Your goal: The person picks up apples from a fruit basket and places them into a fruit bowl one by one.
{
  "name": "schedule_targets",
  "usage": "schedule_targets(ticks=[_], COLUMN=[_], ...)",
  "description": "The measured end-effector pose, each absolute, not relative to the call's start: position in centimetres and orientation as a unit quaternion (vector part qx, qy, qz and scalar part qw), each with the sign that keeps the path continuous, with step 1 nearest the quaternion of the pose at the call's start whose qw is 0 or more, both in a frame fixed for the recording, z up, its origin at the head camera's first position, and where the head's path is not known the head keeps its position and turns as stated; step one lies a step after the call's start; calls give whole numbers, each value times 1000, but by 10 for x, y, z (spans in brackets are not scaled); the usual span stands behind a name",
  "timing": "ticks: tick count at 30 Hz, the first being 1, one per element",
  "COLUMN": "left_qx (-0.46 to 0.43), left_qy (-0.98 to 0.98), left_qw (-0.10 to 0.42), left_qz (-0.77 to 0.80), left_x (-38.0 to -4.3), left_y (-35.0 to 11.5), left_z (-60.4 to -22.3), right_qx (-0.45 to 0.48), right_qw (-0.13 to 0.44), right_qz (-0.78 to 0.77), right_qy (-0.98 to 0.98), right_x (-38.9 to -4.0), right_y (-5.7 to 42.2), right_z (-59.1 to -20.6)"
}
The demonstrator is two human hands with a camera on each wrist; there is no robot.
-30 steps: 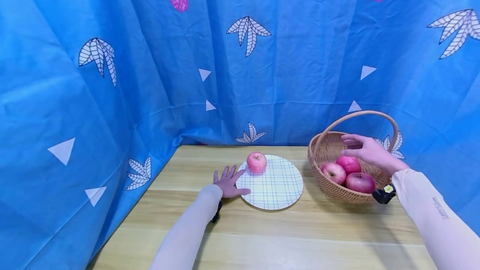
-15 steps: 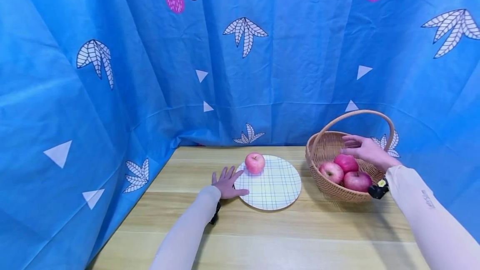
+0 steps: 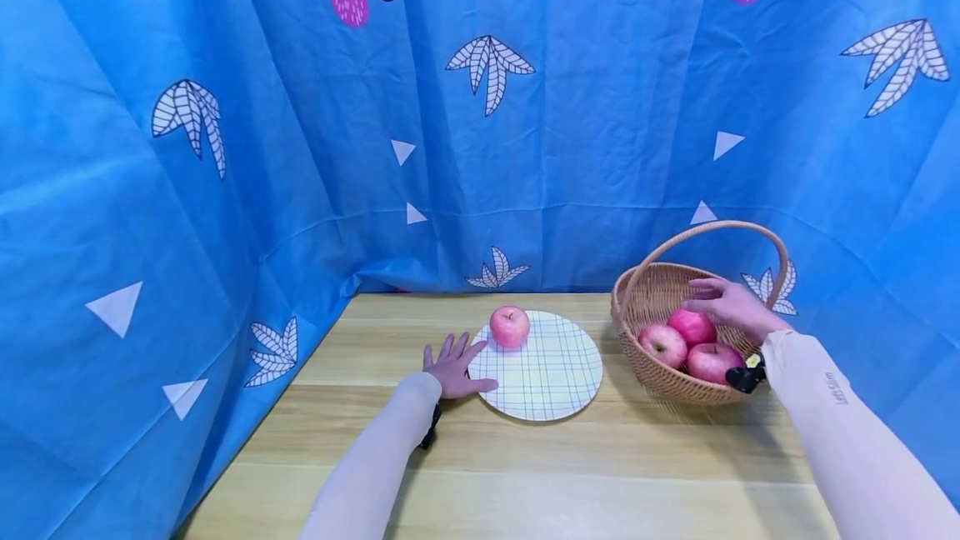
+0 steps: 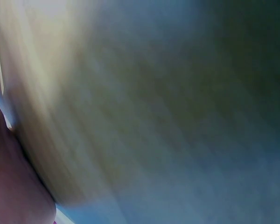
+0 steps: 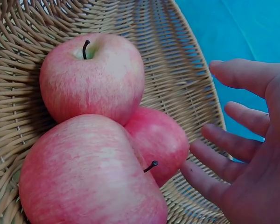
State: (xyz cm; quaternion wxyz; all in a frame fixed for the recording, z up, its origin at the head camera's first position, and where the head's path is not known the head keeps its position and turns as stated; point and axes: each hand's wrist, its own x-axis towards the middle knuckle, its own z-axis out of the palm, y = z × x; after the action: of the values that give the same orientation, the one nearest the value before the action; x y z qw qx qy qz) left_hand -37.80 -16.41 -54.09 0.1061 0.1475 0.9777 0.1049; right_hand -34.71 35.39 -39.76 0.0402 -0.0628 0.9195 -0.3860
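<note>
Left hand: spread wide at the rim of the plate.
Right hand: fingers apart, holding nothing, near the back apple.
Basket: three apples inside, touching; pulling one could make the others roll.
Plate: one apple near its edge; a bump could roll it off.

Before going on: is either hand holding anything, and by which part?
Nothing held: the right hand is loose near the rearmost apple; the left hand is spread at the edge of the plate.
</note>
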Motion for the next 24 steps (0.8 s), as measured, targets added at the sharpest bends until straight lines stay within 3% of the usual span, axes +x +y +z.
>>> schedule_targets(ticks=[24], left_qx=[148], left_qy=[979], left_qw=[101], left_qz=[95], left_x=[-381], left_y=[-164], left_z=[-545], right_qx=[-46], right_qw=[133], right_qz=[-417], right_qy=[898], right_x=[-357], right_y=[361], right_z=[-414])
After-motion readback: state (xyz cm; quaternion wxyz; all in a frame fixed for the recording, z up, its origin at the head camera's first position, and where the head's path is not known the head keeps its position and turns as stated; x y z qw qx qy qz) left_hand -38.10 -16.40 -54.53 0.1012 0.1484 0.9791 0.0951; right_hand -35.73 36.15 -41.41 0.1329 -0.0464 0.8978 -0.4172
